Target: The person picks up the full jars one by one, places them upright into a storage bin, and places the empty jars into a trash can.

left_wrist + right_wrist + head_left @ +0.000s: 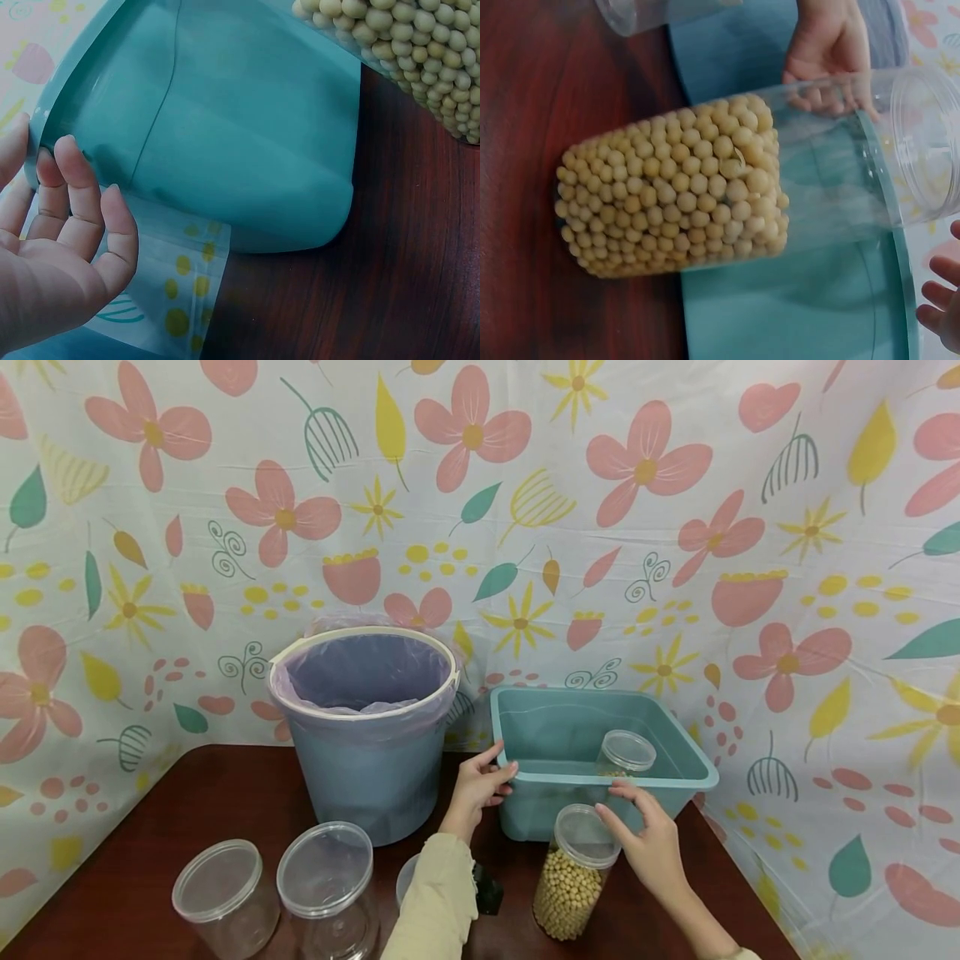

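Observation:
In the head view, my left hand grips the left front corner of the teal basin. Its thumb and fingers meet at the rim, close up in the left wrist view. My right hand is at the basin's front rim with fingers relaxed, its thumb close to the lid of a clear jar of soybeans. That jar stands upright on the table before the basin, and fills much of the right wrist view. Inside the basin is a second lidded clear jar, its lower part hidden by the front wall.
A blue-grey bucket lined with a clear bag stands left of the basin. Two lidded clear jars stand at the table's front left. Another clear lid and a black object are partly behind my left sleeve. A flowered curtain hangs behind.

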{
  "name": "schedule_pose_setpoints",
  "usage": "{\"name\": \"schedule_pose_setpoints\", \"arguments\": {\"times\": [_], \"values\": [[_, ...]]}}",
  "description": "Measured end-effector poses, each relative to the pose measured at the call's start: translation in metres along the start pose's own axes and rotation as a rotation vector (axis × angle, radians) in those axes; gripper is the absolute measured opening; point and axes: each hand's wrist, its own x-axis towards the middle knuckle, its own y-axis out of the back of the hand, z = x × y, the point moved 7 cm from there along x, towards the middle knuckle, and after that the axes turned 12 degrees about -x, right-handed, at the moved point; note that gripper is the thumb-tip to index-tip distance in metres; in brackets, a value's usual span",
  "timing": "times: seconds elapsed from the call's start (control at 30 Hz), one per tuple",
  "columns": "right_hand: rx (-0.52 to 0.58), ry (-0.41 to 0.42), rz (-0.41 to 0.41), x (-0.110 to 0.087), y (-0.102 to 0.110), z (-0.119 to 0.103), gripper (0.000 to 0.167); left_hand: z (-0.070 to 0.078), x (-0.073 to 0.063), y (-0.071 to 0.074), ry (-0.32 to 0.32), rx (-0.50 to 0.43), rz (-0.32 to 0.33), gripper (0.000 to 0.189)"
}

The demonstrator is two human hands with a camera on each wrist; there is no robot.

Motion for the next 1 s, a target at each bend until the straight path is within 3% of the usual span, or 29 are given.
{"name": "schedule_pose_setpoints", "arguments": {"times": [0.23, 0.53, 0.73, 1.0], "values": [[0.015, -0.045, -0.072, -0.006, -0.003, -0.003, 0.024, -0.001, 0.001, 0.000, -0.002, 0.000, 0.001, 0.050], [0.138, 0.048, -0.144, -0.013, -0.006, -0.012, 0.027, -0.021, 0.022, 0.006, 0.018, -0.018, -0.002, 0.052], [0.197, 0.042, -0.195, -0.018, -0.007, -0.011, 0.027, -0.013, 0.013, 0.003, 0.012, -0.009, -0.005, 0.051], [0.245, 0.160, -0.248, -0.024, -0.008, -0.013, 0.059, -0.024, 0.024, 0.008, 0.002, -0.013, 0.007, 0.052]]}}
